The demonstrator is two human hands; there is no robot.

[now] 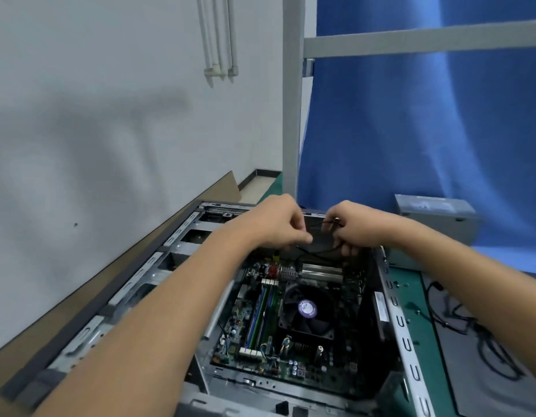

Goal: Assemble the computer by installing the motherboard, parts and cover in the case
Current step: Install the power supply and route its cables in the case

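An open grey metal computer case [394, 320] lies in front of me with the green motherboard [262, 332] seated inside. A black CPU cooler fan [309, 308] with a purple label sits on the board. Both my hands reach to the far end of the case. My left hand [274, 225] pinches a thin black cable [316, 251] with curled fingers. My right hand [355, 227] grips the same cable's other stretch, fingers curled round it, a small metal tip showing above its knuckles. The cable's ends are hidden behind my hands.
A drive cage frame [146, 284] forms the case's left side, along a grey wall. A grey power supply box [435, 215] stands at the back right before a blue curtain. Loose black cables [477, 335] lie on the green mat [411, 284] to the right. A grey post [291, 94] rises behind.
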